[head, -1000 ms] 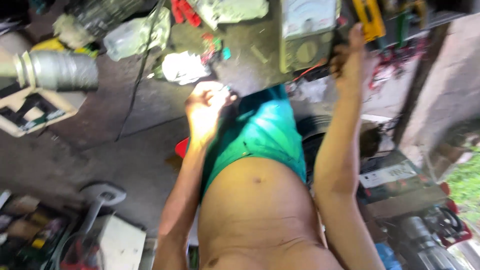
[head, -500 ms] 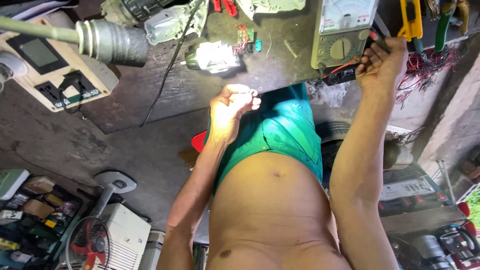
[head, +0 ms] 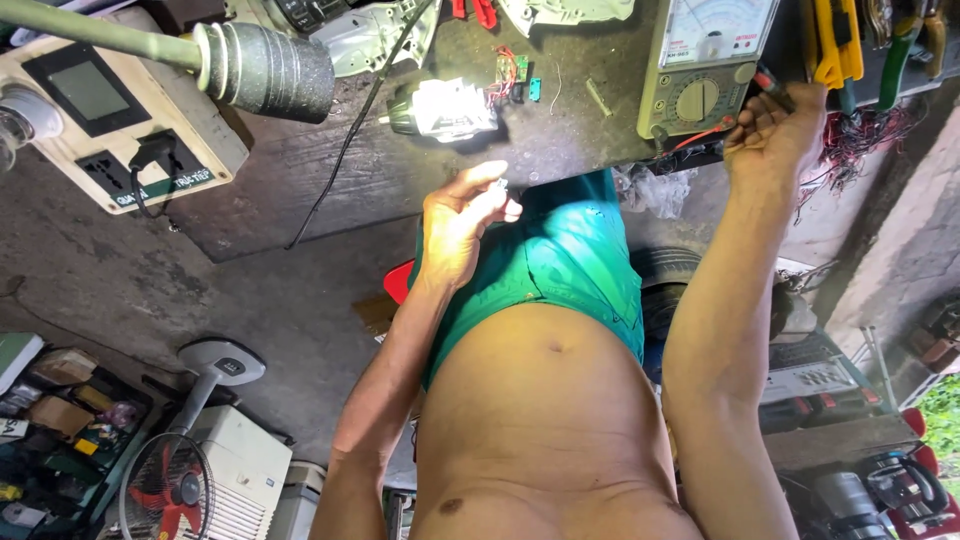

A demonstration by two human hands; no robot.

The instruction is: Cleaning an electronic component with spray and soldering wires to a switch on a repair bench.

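1. Hands: left hand is raised over the bench edge, fingers curled shut, pinching a small pale part between thumb and fingertips. What the part is cannot be told.
2. Right hand rests at the bench edge just beside the meter, fingers closed around a dark, red-tipped probe. Red leads run under the meter's lower edge, near this hand.
3. Meter: yellowish analogue type with a dial and a round selector knob, lying flat on the dark bench.
4. Motor: a small bright unit, overexposed, lies on the bench just beyond the left hand, apart from it. A small circuit board with red wires lies just behind it.
5. Socket box: cream, with a screen and a black plug inserted, sits at the bench's left side. A grey-green tube crosses above it.
6. Pliers: yellow-handled, hang near the right hand.
7. Floor: a fan stands lower left.
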